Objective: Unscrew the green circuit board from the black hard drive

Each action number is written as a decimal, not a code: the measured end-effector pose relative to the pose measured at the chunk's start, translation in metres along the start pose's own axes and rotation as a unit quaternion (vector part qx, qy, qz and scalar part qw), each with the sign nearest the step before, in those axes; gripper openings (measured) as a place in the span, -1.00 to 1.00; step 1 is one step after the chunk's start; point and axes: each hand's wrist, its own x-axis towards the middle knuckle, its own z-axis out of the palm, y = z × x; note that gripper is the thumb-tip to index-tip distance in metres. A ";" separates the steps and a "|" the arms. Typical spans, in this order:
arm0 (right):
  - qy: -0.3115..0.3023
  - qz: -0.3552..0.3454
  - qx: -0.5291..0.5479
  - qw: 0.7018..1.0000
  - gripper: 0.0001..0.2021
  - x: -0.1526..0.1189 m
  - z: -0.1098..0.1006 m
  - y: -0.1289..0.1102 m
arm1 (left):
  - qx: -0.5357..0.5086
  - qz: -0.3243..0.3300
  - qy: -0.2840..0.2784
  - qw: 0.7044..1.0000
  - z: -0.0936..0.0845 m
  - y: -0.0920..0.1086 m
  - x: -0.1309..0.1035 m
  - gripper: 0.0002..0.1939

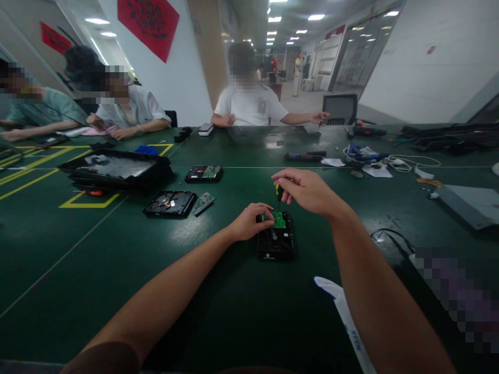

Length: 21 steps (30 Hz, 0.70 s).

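A black hard drive [275, 243] lies on the green table in front of me, a green circuit board [279, 220] on its far half. My left hand [252, 222] grips the drive's left side, thumb and fingers curled at the edge of the board. From above, my right hand [302, 189] holds a screwdriver [279, 193] with a black and yellow handle. Its shaft points straight down, and the tip meets the board's far part; the exact contact spot is too small to make out.
To the left are a second hard drive [170, 203], a loose circuit board [204, 203], another drive [203, 173] and a black tray [113, 169]. Cables [366, 155] and a grey metal case [470, 205] lie right. A white strip [346, 311] is beside my right forearm. Several people sit opposite.
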 end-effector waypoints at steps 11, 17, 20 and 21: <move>0.034 -0.009 -0.056 0.998 -0.79 -0.001 -0.002 -0.002 | 0.000 0.000 -0.004 1.000 -0.001 0.001 0.000 -0.93; -0.001 -0.001 -0.009 1.000 -0.69 -0.001 -0.002 -0.001 | 0.000 -0.003 -0.005 1.000 -0.001 -0.001 0.000 -0.92; 0.010 -0.015 -0.042 0.999 -0.72 0.000 -0.004 0.001 | 0.003 -0.008 -0.008 1.000 0.000 -0.002 0.000 -0.90; 0.022 -0.024 -0.066 0.997 -0.74 0.000 -0.005 0.002 | 0.005 -0.010 -0.010 1.000 0.000 -0.003 0.000 -0.90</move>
